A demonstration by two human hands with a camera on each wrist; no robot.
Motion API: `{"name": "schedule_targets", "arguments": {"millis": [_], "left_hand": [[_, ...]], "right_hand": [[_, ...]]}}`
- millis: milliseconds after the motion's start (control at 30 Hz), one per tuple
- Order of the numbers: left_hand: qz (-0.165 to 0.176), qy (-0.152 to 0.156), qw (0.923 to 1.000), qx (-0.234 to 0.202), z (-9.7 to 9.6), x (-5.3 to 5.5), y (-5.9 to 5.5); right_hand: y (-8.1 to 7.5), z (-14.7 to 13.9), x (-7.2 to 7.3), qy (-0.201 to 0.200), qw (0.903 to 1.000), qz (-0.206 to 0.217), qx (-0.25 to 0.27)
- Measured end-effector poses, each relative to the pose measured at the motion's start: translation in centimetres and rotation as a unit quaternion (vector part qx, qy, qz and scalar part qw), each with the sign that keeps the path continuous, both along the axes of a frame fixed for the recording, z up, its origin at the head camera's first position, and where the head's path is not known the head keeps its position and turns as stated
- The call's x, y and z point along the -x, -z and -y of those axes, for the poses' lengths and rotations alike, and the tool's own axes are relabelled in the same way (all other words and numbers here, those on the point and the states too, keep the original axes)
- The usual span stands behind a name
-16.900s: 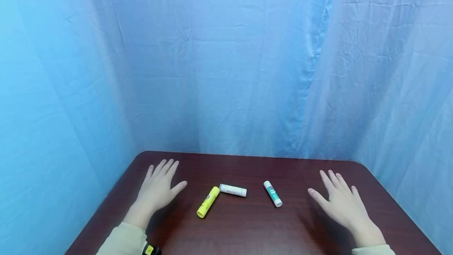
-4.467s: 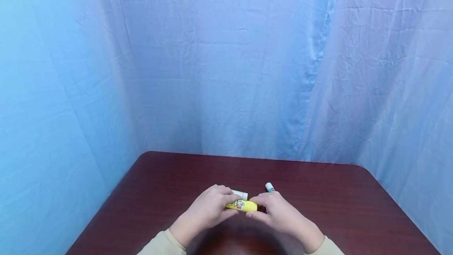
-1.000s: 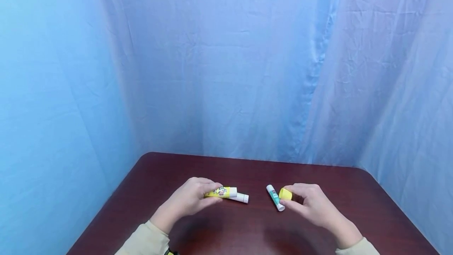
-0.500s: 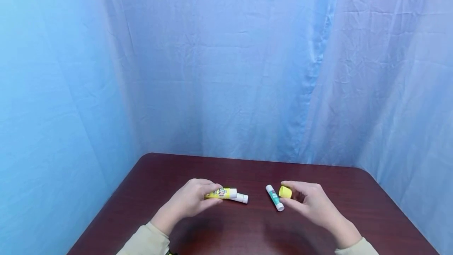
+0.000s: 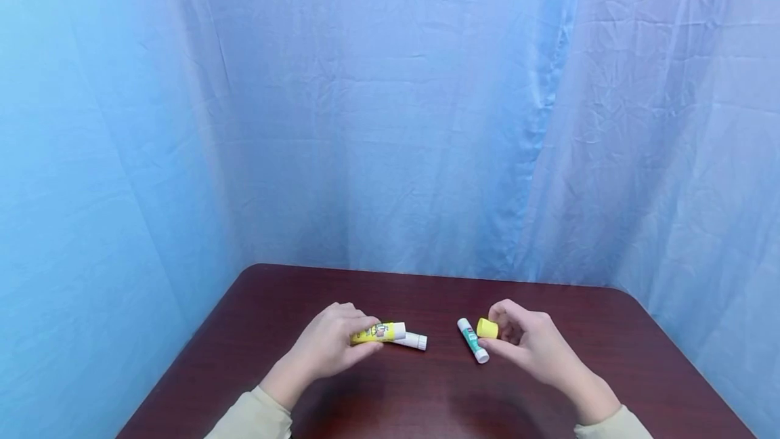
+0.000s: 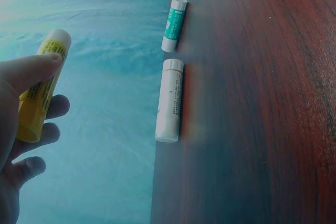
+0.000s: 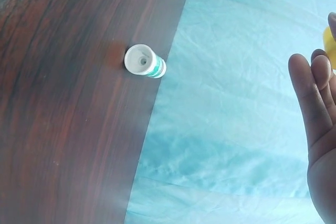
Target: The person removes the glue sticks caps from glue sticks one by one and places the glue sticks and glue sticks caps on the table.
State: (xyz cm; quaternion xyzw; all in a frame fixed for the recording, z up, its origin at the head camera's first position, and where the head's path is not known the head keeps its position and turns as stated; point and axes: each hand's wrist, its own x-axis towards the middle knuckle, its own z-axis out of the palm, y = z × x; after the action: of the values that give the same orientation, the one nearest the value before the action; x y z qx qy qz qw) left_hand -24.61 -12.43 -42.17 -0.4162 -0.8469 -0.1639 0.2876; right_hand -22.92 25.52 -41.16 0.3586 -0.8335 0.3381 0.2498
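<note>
My left hand [image 5: 329, 341] grips a yellow glue stick [image 5: 373, 332] near its bare white end, which points right. In the left wrist view the thumb lies along this yellow glue stick [image 6: 43, 87], clear of the table. My right hand [image 5: 539, 347] pinches the yellow cap [image 5: 487, 328] between thumb and fingertips. Only an edge of the cap [image 7: 330, 48] shows in the right wrist view. Behind the yellow stick lies a white glue stick [image 5: 413, 341], partly hidden in the head view. A green-and-white glue stick [image 5: 472, 340] lies just left of the cap.
Everything is over a dark red-brown wooden table [image 5: 420, 398] with rounded far corners. Blue cloth [image 5: 390, 120] hangs behind it and along both sides.
Earliest, both hands were spread apart and the capped yellow glue stick lay on the table. Later both hands held it, then its cap came off. Lately the cap has tilted and shifted slightly left.
</note>
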Motion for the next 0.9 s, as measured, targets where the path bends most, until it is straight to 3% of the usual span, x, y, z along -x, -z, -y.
{"name": "schedule_targets", "arguments": {"millis": [533, 900], "left_hand": [[0.011, -0.015, 0.9998, -0.012, 1.2, 0.5, 0.3], [0.022, -0.035, 0.9991, -0.01, 2.0, 0.5, 0.4]], "right_hand": [[0.1, 1.0, 0.6, -0.027, 0.9994, 0.011, 0.022], [0.8, 2.1, 1.3, -0.041, 0.9984, -0.003, 0.038]]}}
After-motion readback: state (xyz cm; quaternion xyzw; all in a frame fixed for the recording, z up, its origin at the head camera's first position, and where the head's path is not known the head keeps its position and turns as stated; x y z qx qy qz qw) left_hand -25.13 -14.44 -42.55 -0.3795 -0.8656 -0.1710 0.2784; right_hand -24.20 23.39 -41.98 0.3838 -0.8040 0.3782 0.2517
